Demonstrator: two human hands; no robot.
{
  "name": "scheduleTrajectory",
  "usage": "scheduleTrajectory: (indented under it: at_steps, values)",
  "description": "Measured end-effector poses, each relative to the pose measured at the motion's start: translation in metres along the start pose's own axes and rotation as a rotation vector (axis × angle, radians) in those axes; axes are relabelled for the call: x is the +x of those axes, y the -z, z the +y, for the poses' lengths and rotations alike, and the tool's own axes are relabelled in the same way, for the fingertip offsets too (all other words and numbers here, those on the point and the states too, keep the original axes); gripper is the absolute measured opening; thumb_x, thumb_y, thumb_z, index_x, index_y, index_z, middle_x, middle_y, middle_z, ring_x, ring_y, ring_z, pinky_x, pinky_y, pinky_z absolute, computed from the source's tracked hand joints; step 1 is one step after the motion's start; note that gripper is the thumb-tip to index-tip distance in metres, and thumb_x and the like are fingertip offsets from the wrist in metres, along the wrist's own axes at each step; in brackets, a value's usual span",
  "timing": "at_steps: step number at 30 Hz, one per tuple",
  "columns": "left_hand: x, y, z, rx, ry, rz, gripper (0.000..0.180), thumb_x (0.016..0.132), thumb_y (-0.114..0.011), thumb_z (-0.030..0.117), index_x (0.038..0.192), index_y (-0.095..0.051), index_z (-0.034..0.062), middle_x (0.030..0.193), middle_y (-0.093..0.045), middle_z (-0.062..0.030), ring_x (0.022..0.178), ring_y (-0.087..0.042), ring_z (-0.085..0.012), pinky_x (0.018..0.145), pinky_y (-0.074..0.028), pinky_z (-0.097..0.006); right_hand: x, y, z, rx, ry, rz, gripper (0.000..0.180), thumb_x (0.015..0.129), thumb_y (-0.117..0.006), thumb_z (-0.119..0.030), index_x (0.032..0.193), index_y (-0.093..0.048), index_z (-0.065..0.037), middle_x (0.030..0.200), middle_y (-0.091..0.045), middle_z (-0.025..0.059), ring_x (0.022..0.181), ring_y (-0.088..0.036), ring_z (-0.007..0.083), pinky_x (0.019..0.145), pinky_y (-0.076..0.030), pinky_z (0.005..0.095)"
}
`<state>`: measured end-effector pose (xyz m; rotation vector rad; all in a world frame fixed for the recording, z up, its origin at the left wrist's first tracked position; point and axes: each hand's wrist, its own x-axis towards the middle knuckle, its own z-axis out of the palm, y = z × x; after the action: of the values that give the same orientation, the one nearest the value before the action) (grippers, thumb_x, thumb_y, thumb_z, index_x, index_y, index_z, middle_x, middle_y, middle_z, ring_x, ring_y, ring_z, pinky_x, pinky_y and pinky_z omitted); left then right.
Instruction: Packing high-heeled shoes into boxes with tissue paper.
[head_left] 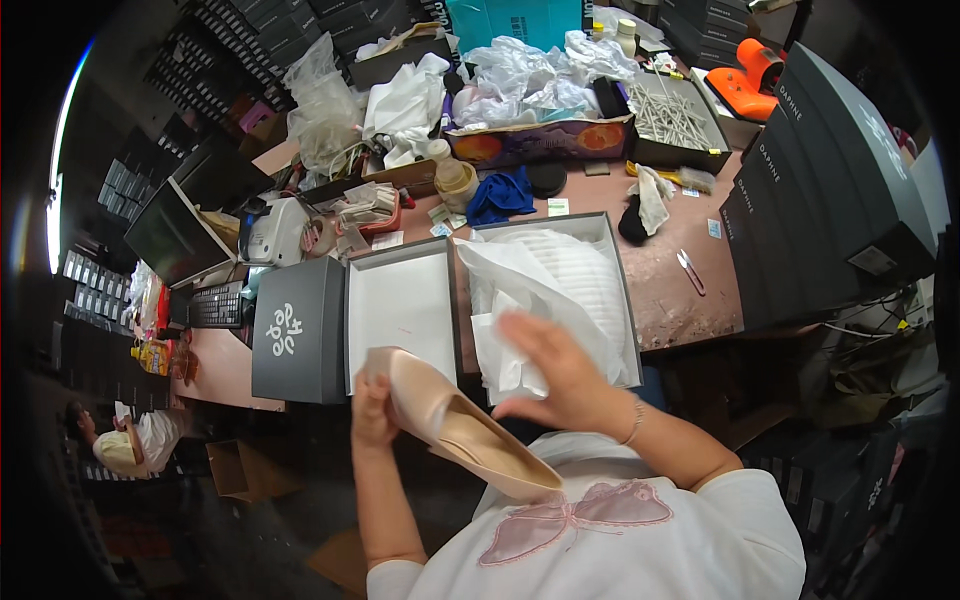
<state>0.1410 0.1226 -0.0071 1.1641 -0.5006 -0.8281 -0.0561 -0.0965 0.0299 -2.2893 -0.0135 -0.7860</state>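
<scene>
Holding a beige shoe [470,420] before the torso: left hand [375,408], fingers clasping one end. Right hand [560,375] blurred, fingers spread, released, by the near edge of a grey box [624,300] holding white paper [575,265]. Right of it, open pink table [660,300], then snips [690,272].

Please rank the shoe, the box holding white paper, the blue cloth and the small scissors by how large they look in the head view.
1. Box holding white paper
2. Shoe, though it looks nearer the camera
3. Blue cloth
4. Small scissors
</scene>
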Motion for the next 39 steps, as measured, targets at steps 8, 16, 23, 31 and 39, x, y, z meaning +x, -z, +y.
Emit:
scheduleTrajectory:
  at_steps: [8,16,23,31,39]
  values:
    - [0.083,0.008,0.050,0.045,-0.082,-0.097,0.067,0.085,-0.063,0.055,0.116,-0.053,-0.0034,0.100,-0.062,-0.0113,0.087,-0.064,-0.0176,0.076,-0.053,-0.030,-0.065,0.032,0.095,-0.059,-0.600,-0.111,0.051,0.080,-0.071,-0.016,0.125,-0.054,0.001,0.102,-0.066,0.0204,0.090,-0.065,0.0320,0.081,-0.050,0.0387]
    - [0.159,0.058,0.067,0.639,0.089,-0.218,0.055,0.074,-0.076,0.036,0.113,-0.060,0.0007,0.100,-0.062,-0.0044,0.090,-0.059,-0.0124,0.081,-0.048,-0.027,-0.043,0.041,0.061,0.226,-0.524,-0.152,0.023,0.090,-0.056,-0.010,0.109,-0.063,0.001,0.098,-0.067,0.0194,0.088,-0.066,0.0293,0.079,-0.050,0.0333]
    - [0.121,-0.037,0.105,0.233,0.050,-0.354,0.101,0.069,-0.074,0.062,0.138,-0.040,-0.0037,0.134,-0.051,-0.0167,0.114,-0.056,-0.0208,0.096,-0.045,-0.031,0.053,-0.080,0.044,1.361,-0.612,-0.106,0.033,0.100,-0.049,-0.023,0.125,-0.055,-0.002,0.112,-0.059,0.0020,0.100,-0.050,0.0099,0.090,-0.041,0.0259]
    - [0.164,0.066,0.069,0.957,0.008,0.027,0.064,0.075,-0.075,0.042,0.122,-0.058,0.0013,0.116,-0.063,-0.0139,0.107,-0.060,-0.0215,0.093,-0.045,-0.032,0.072,-0.121,0.066,1.549,-0.767,-0.032,0.048,0.097,-0.056,-0.022,0.139,-0.043,-0.002,0.125,-0.056,0.0060,0.115,-0.052,0.0147,0.098,-0.040,0.0252]
    - [0.182,0.004,-0.001,1.292,-0.652,0.213,0.051,0.083,-0.071,0.024,0.124,-0.055,-0.0023,0.116,-0.062,-0.0201,0.109,-0.059,-0.0326,0.094,-0.046,-0.040,-0.041,-0.003,0.145,-0.466,-0.331,-0.001,0.032,0.077,-0.069,-0.009,0.109,-0.062,-0.006,0.110,-0.058,0.0146,0.103,-0.055,0.0329,0.090,-0.042,0.0397]
